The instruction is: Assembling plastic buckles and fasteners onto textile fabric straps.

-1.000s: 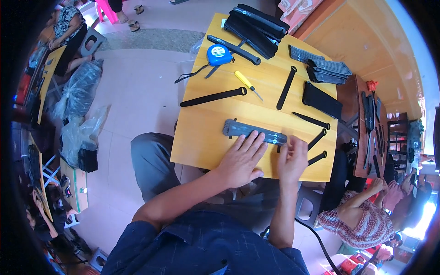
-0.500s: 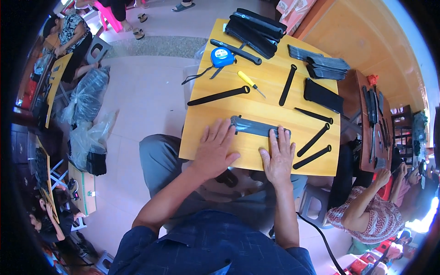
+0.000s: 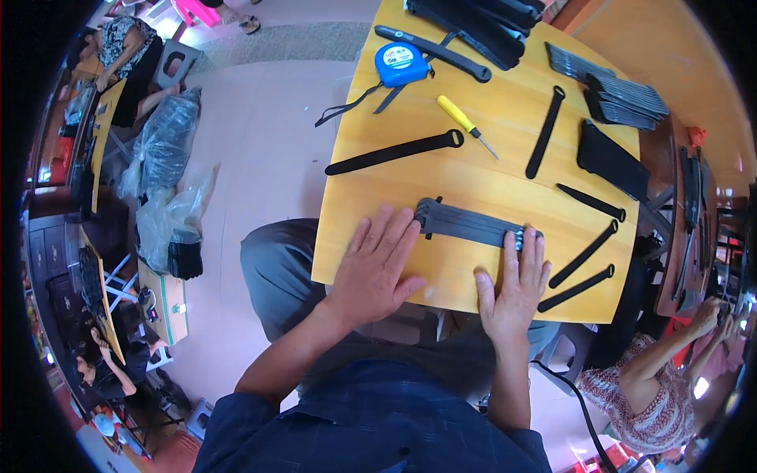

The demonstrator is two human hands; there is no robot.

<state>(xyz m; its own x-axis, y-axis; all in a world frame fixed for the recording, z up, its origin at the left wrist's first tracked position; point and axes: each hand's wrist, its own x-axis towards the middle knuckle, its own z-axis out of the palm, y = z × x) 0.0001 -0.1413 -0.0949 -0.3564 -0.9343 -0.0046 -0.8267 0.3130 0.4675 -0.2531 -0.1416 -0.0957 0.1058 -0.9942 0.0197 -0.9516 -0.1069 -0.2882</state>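
A bundle of dark grey straps (image 3: 471, 224) lies flat near the front edge of the yellow table. My left hand (image 3: 377, 264) rests palm down beside the bundle's left end, its fingers stretched out and fingertips close to that end. On the right end lie the fingertips of my right hand (image 3: 514, 285), which is flat with the thumb apart. Neither hand grips anything. Just right of my right hand are loose black straps with slotted ends, a lower one (image 3: 577, 288) and an upper one (image 3: 585, 254). Another black strap (image 3: 394, 154) lies beyond my left hand.
Across the table (image 3: 355, 236) are a blue tape measure (image 3: 400, 65), a yellow-handled screwdriver (image 3: 465, 122) and more black straps (image 3: 544, 132). Strap stacks (image 3: 631, 98) and black bundles (image 3: 473, 27) sit at the back. Other people work at tables on both sides.
The table appears larger and shifted right in view. Both hands stay flat by the bundle's ends; the bundle's separate strips show more clearly now.
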